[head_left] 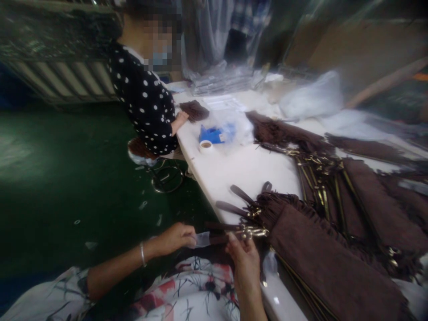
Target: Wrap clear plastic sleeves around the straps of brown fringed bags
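Note:
My left hand (182,236) is closed in a pinch on a small strip of clear plastic film (202,240), which reaches toward a dark brown strap (217,239). My right hand (242,256) grips this strap near its gold metal clasp (249,232), thumb and fingers pressed together. Just right of it lies a brown fringed suede bag (321,240) with gold zipper edging. Two brown strap loops (239,207) stick out from the bag pile at the table edge.
The white table (230,167) carries several more brown bags (371,191), a blue tape dispenser (212,135), a white tape roll (206,147) and plastic bags (314,96). A person in a polka-dot top (143,98) sits at the left edge, a hand by a brown piece (194,110).

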The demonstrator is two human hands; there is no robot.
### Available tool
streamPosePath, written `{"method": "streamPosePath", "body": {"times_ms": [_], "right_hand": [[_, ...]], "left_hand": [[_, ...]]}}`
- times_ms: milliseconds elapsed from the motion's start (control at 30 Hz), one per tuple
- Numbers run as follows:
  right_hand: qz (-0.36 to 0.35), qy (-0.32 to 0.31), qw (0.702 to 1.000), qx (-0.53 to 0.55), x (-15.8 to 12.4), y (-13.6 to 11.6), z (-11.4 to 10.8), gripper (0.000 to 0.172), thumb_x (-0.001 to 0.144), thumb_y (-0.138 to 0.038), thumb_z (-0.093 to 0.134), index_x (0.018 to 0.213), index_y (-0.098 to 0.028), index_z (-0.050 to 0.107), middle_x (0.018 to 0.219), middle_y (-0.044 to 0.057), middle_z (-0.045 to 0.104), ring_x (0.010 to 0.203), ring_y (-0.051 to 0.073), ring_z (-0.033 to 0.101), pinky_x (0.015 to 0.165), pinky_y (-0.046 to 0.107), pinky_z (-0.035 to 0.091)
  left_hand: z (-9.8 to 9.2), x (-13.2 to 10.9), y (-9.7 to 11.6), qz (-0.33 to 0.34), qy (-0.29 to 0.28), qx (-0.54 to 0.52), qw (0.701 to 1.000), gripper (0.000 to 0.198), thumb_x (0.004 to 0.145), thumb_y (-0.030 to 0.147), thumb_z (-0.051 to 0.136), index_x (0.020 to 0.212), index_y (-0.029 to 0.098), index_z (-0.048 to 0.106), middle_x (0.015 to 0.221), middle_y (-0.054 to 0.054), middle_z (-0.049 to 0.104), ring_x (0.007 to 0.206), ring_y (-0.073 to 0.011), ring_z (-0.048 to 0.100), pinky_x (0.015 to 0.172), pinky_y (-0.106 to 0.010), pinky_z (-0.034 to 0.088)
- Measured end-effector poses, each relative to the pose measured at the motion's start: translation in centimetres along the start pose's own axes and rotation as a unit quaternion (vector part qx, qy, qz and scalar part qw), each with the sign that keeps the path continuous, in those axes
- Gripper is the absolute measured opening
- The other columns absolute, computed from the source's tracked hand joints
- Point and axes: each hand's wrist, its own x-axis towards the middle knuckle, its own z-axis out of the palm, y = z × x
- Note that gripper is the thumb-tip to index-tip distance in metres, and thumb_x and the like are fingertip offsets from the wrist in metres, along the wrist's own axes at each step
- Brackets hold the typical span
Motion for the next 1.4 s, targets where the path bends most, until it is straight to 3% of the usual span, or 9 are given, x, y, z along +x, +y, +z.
{"method": "streamPosePath", "body": {"times_ms": [333, 500, 567, 667, 800, 900, 1100, 1267, 1400], "right_hand": [[-0.02, -0.012, 0.998, -0.05, 0.4, 0.6, -1.5, 0.043, 0.067, -0.043, 0.082, 0.095, -0.017, 0.062, 0.074, -0.001, 0.065, 0.057, 0.01, 0.052, 0.047, 0.019, 0.037], [-0.022, -0.065, 0.997, -0.038, 0.6, 1.0, -1.8, 0.04, 0.069, -0.041, 0.08, 0.097, -0.018, 0.063, 0.063, -0.005, 0.059, 0.049, 0.008, 0.044, 0.044, 0.019, 0.029], [-0.027, -0.061, 0.997, -0.033, 0.4, 0.8, -2.1, 0.038, 0.072, -0.042, 0.078, 0.098, -0.018, 0.063, 0.069, -0.003, 0.062, 0.054, 0.009, 0.049, 0.046, 0.019, 0.033], [-0.025, 0.023, 0.999, 0.001, 0.1, 0.0, -2.5, 0.043, 0.079, -0.051, 0.069, 0.107, -0.019, 0.063, 0.095, 0.005, 0.07, 0.078, 0.015, 0.063, 0.062, 0.023, 0.047], [-0.013, 0.091, 0.993, 0.08, 0.2, -0.6, -2.1, 0.055, 0.083, -0.059, 0.06, 0.123, -0.021, 0.059, 0.119, 0.009, 0.067, 0.108, 0.022, 0.062, 0.083, 0.031, 0.05], [-0.027, 0.106, 0.989, 0.095, 0.4, -0.5, -1.5, 0.055, 0.081, -0.058, 0.062, 0.121, -0.02, 0.06, 0.118, 0.01, 0.068, 0.109, 0.023, 0.062, 0.082, 0.032, 0.051], [-0.029, 0.1, 0.987, 0.121, 0.7, -0.3, -1.7, 0.048, 0.079, -0.053, 0.065, 0.114, -0.02, 0.065, 0.113, 0.009, 0.07, 0.105, 0.024, 0.065, 0.08, 0.032, 0.053], [-0.023, 0.068, 0.984, 0.163, 0.7, -0.2, -2.2, 0.046, 0.078, -0.049, 0.067, 0.113, -0.02, 0.066, 0.118, 0.008, 0.069, 0.113, 0.025, 0.061, 0.089, 0.034, 0.051], [-0.013, 0.069, 0.982, 0.173, 0.5, -0.5, -2.2, 0.046, 0.075, -0.049, 0.07, 0.109, -0.019, 0.067, 0.113, 0.009, 0.07, 0.107, 0.025, 0.064, 0.087, 0.036, 0.052]], "left_hand": [[4.6, -0.2, 1.2, -0.046, -0.016, -0.178, 0.983, 0.044, 0.075, 0.05, 0.07, 0.097, 0.011, 0.067, 0.081, -0.006, 0.072, 0.066, -0.0156, 0.059, 0.06, -0.024, 0.04], [6.4, 1.0, 2.0, -0.039, -0.021, -0.191, 0.981, 0.035, 0.074, 0.045, 0.071, 0.086, 0.012, 0.066, 0.076, -0.006, 0.072, 0.067, -0.0166, 0.061, 0.062, -0.025, 0.042], [6.8, 1.8, 2.3, -0.042, -0.015, -0.191, 0.981, 0.03, 0.074, 0.042, 0.07, 0.082, 0.013, 0.065, 0.071, -0.005, 0.071, 0.064, -0.0164, 0.061, 0.061, -0.026, 0.041], [6.9, 2.4, 2.9, -0.034, -0.015, -0.177, 0.984, 0.028, 0.073, 0.04, 0.069, 0.078, 0.013, 0.064, 0.066, -0.004, 0.069, 0.06, -0.0156, 0.06, 0.059, -0.025, 0.041], [6.2, 2.5, 3.4, -0.033, -0.012, -0.137, 0.99, 0.024, 0.074, 0.037, 0.068, 0.074, 0.013, 0.064, 0.064, -0.004, 0.069, 0.057, -0.0144, 0.058, 0.056, -0.024, 0.038], [6.1, 2.6, 3.4, -0.034, -0.01, -0.129, 0.991, 0.024, 0.074, 0.037, 0.068, 0.075, 0.013, 0.065, 0.066, -0.004, 0.069, 0.058, -0.0144, 0.058, 0.056, -0.024, 0.038], [7.2, 3.5, 4.4, -0.023, -0.038, -0.179, 0.983, 0.046, 0.068, 0.058, 0.071, 0.077, 0.012, 0.065, 0.067, -0.007, 0.07, 0.058, -0.0162, 0.06, 0.057, -0.025, 0.04], [8.7, 4.6, 5.9, -0.028, -0.058, -0.226, 0.972, 0.051, 0.067, 0.06, 0.073, 0.078, 0.011, 0.066, 0.069, -0.008, 0.07, 0.061, -0.0179, 0.063, 0.058, -0.026, 0.043], [9.7, 5.4, 6.4, -0.022, -0.049, -0.271, 0.961, 0.05, 0.068, 0.057, 0.075, 0.079, 0.009, 0.067, 0.07, -0.008, 0.069, 0.062, -0.0179, 0.064, 0.063, -0.029, 0.049]]}}
